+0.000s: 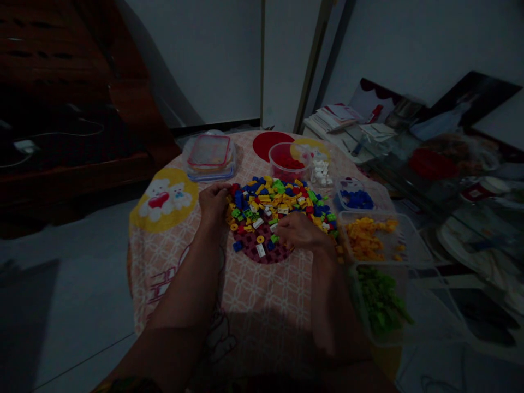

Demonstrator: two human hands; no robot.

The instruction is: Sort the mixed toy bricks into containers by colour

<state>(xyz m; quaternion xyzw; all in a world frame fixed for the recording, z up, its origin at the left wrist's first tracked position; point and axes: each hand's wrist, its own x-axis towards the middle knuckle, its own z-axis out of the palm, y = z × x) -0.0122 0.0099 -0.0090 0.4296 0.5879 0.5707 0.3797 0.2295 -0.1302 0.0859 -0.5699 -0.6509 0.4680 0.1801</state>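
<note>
Nearest me, the patterned cloth [266, 295] spreads between my forearms, giving my wrists room toward my body. By my right forearm sits a clear box [434, 305] with green bricks [380, 300] in it; just beyond it, another holds yellow bricks [364, 237].

Ahead, between my hands, the front edge of a dark red latticed mat [251, 245] shows, a white brick [261, 250] lying on it with its long axis pointing roughly away from me. My right hand [298, 232] is the nearer one to it — the brick lies to the left and slightly my side of those fingertips. They bunch at the pile's front by a green piece [274, 238], but I can't tell whether they grip anything.

My hands are well apart. The mixed pile [282, 202] stretches mostly crosswise ahead of me, and my left hand [213, 202] touches its left edge near a red brick [234, 187] — whether pinched, I can't tell.

Farther off are blue bricks [357, 199], white pieces [321, 172], a round tub [286, 174] of red ones and stacked lidded boxes [210, 150].
</note>
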